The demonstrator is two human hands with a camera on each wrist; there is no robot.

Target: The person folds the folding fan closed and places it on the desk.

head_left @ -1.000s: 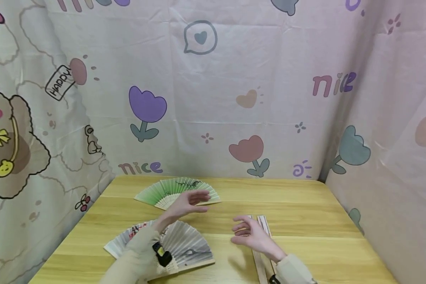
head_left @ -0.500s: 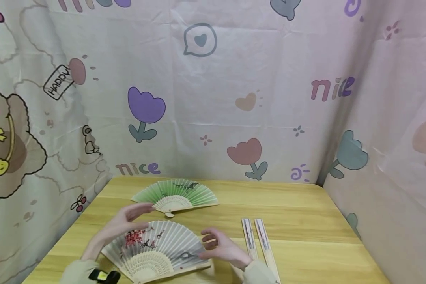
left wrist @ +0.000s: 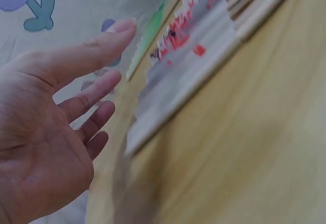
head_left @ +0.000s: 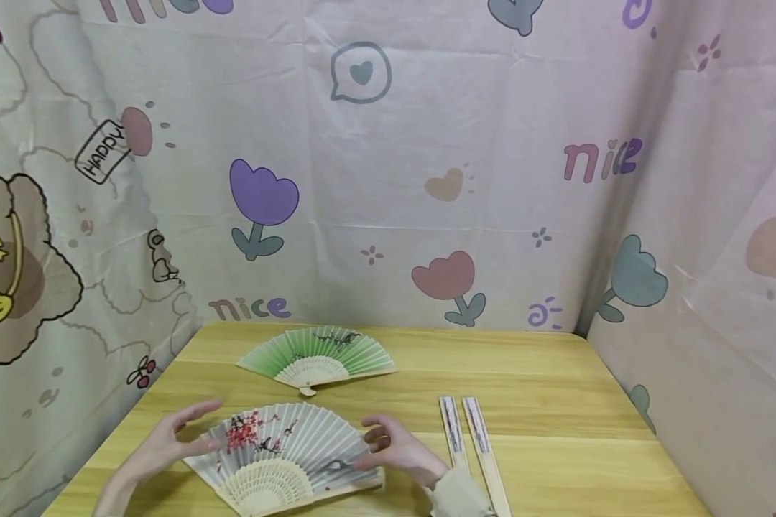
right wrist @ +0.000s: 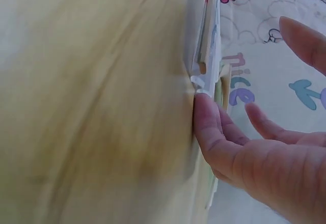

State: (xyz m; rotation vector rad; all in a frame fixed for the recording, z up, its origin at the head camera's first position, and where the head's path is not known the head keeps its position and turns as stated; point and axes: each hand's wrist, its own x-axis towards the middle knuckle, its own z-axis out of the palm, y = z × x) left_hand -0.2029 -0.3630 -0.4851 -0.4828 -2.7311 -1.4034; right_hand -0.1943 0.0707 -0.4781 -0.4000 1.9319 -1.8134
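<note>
A grey folding fan (head_left: 310, 438) with red blossoms lies spread on the near left of the table. My left hand (head_left: 162, 449) hovers at its left edge, thumb and fingers spread apart and holding nothing. In the left wrist view a gap shows between the left hand (left wrist: 56, 102) and the fan (left wrist: 188, 66). At the other side, my right hand (head_left: 397, 452) has its loosely bent fingers at the fan's right edge. The right wrist view shows a fingertip of the right hand (right wrist: 244, 158) right at the fan's edge (right wrist: 206, 40), the other digits held apart from it.
Behind the grey fan a green folding fan (head_left: 320, 355) lies spread. Two folded fans (head_left: 481, 431) lie side by side to the right of my right hand. A patterned cloth (head_left: 375, 179) surrounds the wooden table (head_left: 556, 402) at the back and sides.
My left hand has moved from near the green fan leftward and nearer, to the grey fan's left edge. My right hand has moved left from the folded fans to its right edge.
</note>
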